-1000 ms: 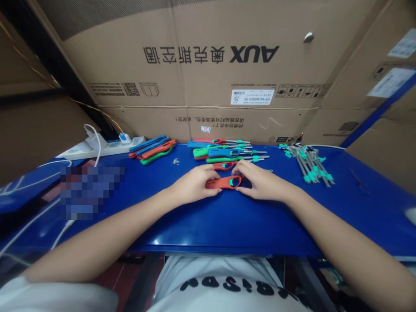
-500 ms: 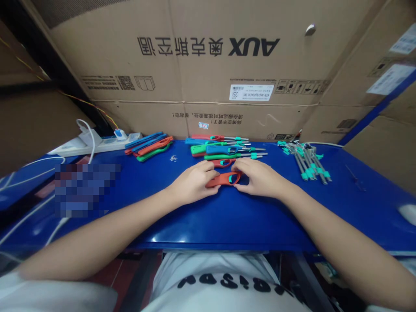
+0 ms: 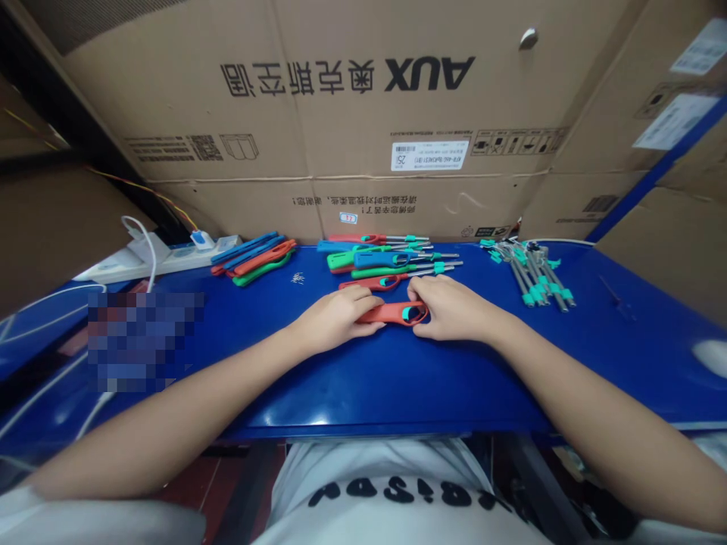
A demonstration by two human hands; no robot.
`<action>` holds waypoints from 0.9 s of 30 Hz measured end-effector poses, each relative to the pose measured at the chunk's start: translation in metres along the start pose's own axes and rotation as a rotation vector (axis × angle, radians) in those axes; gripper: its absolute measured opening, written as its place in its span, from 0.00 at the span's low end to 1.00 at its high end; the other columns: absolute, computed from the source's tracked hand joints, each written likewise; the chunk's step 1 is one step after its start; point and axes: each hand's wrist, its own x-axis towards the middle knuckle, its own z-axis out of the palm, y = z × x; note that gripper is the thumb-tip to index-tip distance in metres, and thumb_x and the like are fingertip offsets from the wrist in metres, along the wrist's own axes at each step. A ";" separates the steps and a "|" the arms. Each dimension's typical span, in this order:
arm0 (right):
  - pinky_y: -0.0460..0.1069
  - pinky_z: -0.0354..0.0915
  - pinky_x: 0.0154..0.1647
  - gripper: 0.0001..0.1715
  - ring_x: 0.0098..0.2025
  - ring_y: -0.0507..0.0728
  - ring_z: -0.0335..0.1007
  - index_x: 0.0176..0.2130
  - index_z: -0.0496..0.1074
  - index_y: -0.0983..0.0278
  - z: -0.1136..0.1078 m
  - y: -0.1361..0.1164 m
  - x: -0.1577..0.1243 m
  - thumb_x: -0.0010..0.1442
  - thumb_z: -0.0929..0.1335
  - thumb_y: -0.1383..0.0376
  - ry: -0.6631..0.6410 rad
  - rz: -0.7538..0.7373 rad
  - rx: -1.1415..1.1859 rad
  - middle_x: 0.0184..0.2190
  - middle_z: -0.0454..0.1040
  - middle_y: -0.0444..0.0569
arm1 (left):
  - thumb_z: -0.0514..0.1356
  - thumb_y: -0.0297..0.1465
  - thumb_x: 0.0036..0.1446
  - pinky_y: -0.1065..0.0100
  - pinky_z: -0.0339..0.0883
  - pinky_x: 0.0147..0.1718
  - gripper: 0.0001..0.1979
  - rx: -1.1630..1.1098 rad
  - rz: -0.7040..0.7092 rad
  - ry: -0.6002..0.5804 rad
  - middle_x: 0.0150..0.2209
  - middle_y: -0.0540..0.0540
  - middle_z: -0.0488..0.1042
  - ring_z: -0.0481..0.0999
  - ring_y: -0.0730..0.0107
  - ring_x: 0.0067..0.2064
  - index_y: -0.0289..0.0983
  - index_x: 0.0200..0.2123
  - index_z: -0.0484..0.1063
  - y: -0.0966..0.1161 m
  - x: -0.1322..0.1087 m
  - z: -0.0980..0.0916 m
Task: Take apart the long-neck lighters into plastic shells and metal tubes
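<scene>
An orange lighter body (image 3: 391,312) with a teal trigger lies flat on the blue table (image 3: 397,378) between both hands. My left hand (image 3: 335,318) is closed over its left end. My right hand (image 3: 448,309) pinches its right end by the trigger loop. Just behind it lies a second orange lighter (image 3: 372,284) with its metal tube fitted. Further back sits a pile of assembled lighters (image 3: 378,257) in blue, green and red.
A heap of coloured handle shells (image 3: 255,259) lies at the back left beside a white power strip (image 3: 159,257). Metal tubes with teal caps (image 3: 531,276) are piled at the back right. Cardboard boxes (image 3: 363,113) wall the back. A tiny metal part (image 3: 297,279) lies loose.
Both hands stay on the orange lighter body, which has levelled out and shifted slightly. The camera has tilted a little, so everything sits higher in the picture.
</scene>
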 end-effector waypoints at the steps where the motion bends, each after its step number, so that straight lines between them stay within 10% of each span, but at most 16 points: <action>1: 0.51 0.57 0.35 0.15 0.36 0.60 0.68 0.36 0.63 0.61 0.000 0.002 0.000 0.51 0.72 0.63 0.004 -0.007 0.032 0.35 0.74 0.51 | 0.61 0.37 0.65 0.65 0.70 0.40 0.12 0.011 -0.006 -0.007 0.42 0.42 0.78 0.78 0.59 0.44 0.36 0.46 0.75 0.000 0.000 0.000; 10: 0.50 0.63 0.36 0.12 0.35 0.58 0.72 0.36 0.75 0.64 -0.005 0.036 -0.002 0.60 0.70 0.57 -0.081 0.028 0.360 0.34 0.79 0.49 | 0.56 0.43 0.69 0.59 0.71 0.51 0.19 -0.124 -0.075 0.053 0.53 0.40 0.79 0.79 0.56 0.52 0.37 0.55 0.73 -0.010 -0.002 0.002; 19: 0.51 0.67 0.42 0.14 0.40 0.58 0.75 0.42 0.77 0.63 0.003 0.030 0.004 0.66 0.64 0.61 0.145 -0.064 0.534 0.40 0.81 0.50 | 0.59 0.41 0.66 0.55 0.69 0.58 0.26 -0.227 -0.071 0.107 0.59 0.38 0.74 0.75 0.55 0.58 0.38 0.64 0.65 -0.004 0.000 0.005; 27: 0.49 0.63 0.39 0.16 0.38 0.57 0.74 0.40 0.75 0.62 0.011 0.020 0.006 0.70 0.60 0.60 0.137 -0.077 0.331 0.38 0.81 0.50 | 0.60 0.36 0.67 0.57 0.70 0.56 0.18 -0.357 -0.043 0.265 0.56 0.38 0.75 0.76 0.57 0.56 0.38 0.57 0.69 0.005 0.002 0.006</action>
